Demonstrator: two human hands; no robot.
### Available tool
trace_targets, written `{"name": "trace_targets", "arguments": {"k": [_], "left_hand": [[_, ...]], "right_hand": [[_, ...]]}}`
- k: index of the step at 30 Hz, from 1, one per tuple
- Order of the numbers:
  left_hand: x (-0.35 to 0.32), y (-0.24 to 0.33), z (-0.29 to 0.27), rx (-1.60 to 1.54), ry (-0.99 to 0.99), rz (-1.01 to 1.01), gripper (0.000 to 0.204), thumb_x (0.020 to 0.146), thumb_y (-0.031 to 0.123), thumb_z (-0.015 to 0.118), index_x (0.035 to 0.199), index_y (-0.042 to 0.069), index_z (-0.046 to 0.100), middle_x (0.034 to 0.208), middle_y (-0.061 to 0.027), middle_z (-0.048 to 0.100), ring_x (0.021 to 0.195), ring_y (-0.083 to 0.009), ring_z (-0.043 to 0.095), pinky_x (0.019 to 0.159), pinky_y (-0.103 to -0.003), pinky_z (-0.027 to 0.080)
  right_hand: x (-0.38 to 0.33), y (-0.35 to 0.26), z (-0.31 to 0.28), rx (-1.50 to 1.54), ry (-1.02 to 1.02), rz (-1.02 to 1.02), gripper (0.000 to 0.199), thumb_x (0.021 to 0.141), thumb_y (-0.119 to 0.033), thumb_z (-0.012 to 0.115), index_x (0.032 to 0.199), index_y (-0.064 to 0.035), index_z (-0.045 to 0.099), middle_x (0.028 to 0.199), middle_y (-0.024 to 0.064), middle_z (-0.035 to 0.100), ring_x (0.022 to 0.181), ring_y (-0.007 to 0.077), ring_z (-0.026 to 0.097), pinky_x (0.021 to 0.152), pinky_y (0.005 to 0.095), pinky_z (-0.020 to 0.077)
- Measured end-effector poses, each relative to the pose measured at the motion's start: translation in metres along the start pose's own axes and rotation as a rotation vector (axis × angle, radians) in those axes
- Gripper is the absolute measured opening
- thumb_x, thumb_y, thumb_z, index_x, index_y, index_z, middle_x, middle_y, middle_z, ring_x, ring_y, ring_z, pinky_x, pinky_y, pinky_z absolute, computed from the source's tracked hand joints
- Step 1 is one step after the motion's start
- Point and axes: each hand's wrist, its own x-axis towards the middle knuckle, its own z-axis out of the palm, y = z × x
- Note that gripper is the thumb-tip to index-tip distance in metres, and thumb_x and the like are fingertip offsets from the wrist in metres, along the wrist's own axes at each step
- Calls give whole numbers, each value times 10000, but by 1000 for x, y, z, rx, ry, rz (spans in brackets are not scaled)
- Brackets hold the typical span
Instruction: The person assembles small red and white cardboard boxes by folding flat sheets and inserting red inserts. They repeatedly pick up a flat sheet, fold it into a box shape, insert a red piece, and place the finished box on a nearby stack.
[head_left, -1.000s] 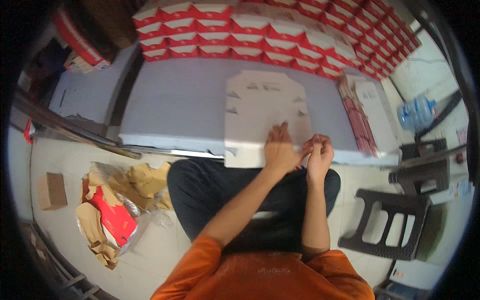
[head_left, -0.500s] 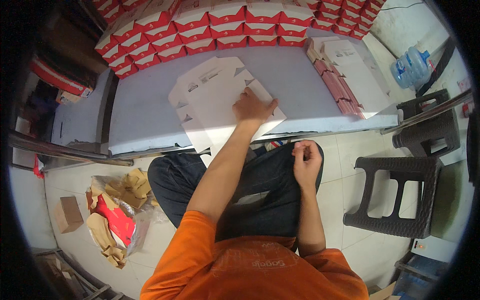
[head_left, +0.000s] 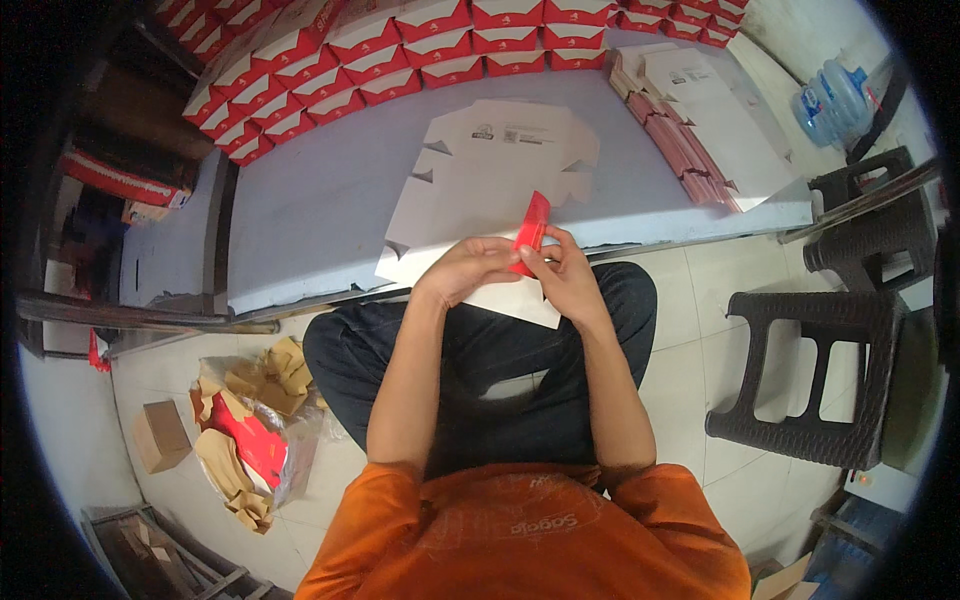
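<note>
A flat white cardboard box blank (head_left: 480,185) lies at the table's near edge, its lower end hanging over my lap. One flap of it, red on its outer face (head_left: 535,222), stands folded up between my hands. My left hand (head_left: 467,270) pinches the flap from the left, with its fingertips at the red part. From the right, my right hand (head_left: 567,275) grips the same flap, thumb in front and fingers bent behind. The exact fold under my fingertips is hidden.
Stacked red-and-white boxes (head_left: 440,50) line the table's far side. A pile of flat blanks (head_left: 715,120) lies at the right. Dark plastic stools (head_left: 800,380) and a blue water jug (head_left: 835,105) stand right. Torn brown paper and a red sheet (head_left: 250,435) lie on the floor left.
My left hand has moved off the blank's middle to its near edge. My right hand has come up from my knee to join it. The blank has turned, and a red flap is folded up.
</note>
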Motion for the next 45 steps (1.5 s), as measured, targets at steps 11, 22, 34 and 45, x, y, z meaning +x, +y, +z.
{"name": "trace_targets", "arguments": {"k": [11, 22, 34, 45], "left_hand": [[6, 5, 10, 39, 185, 69, 259, 955, 147, 551, 1131, -35, 607, 1017, -106, 666, 895, -164, 651, 780, -302, 558], [-49, 63, 74, -197, 601, 554, 200, 969, 141, 565, 1073, -16, 633, 1010, -104, 684, 882, -153, 661, 789, -288, 542], [-98, 64, 129, -244, 393, 673, 316, 934, -44, 514, 1244, -21, 457, 1078, -148, 673, 987, -199, 671, 874, -318, 548], [-122, 62, 139, 858, 409, 685, 427, 821, 54, 677, 1160, -68, 446, 938, -224, 656, 882, -408, 659, 753, -428, 529]], "right_hand": [[7, 23, -11, 96, 17, 14, 283, 929, -224, 636, 1050, 31, 649, 839, 87, 679, 732, 108, 590, 681, 270, 471], [-58, -101, -17, -228, -38, -666, 648, 677, -232, 846, 1223, -31, 561, 1244, 225, 551, 1169, 364, 539, 965, 456, 456], [-82, -118, -42, -412, 293, -1053, 404, 627, -157, 791, 1027, -137, 742, 1050, 146, 669, 763, 252, 661, 649, 341, 542], [-100, -133, -24, 16, -132, -367, 147, 819, -72, 712, 948, -44, 648, 926, 70, 573, 769, 121, 595, 660, 259, 489]]}}
